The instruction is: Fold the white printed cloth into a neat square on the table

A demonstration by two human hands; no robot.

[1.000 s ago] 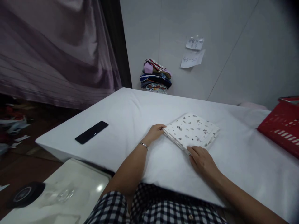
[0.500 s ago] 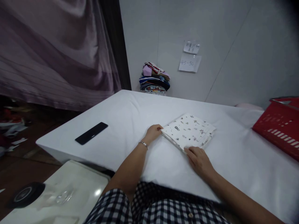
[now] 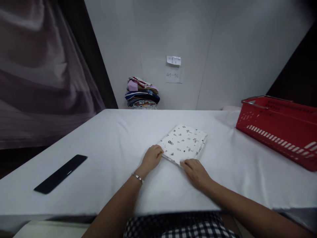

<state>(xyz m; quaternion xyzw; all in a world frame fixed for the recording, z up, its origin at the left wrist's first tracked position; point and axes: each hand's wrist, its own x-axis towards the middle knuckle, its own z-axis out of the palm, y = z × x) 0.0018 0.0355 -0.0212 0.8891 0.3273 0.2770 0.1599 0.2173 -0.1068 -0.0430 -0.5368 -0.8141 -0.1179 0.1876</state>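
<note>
A folded white cloth [image 3: 183, 142] with small dark and grey prints, perhaps a garment, lies flat on the white-covered table. My left hand [image 3: 151, 157], with a metal bracelet at the wrist, pinches its near left corner between thumb and fingers. At the near right corner, the thumb and curled fingers of my right hand [image 3: 196, 172] grip the same edge. Several layers show along the fold between the hands. The fingertips under the cloth are hidden.
A dark flat phone-like slab [image 3: 60, 174] lies on the white tablecloth [image 3: 104, 138] at left. The red plastic basket [image 3: 279, 129] stands at right. Behind the table, a stack of folded clothes [image 3: 142, 94] rises against the wall, left of a paper sign [image 3: 173, 75].
My view has turned right and levelled, so more of the red basket shows. Both hands keep hold of the cloth's near edge; the cloth stays folded.
</note>
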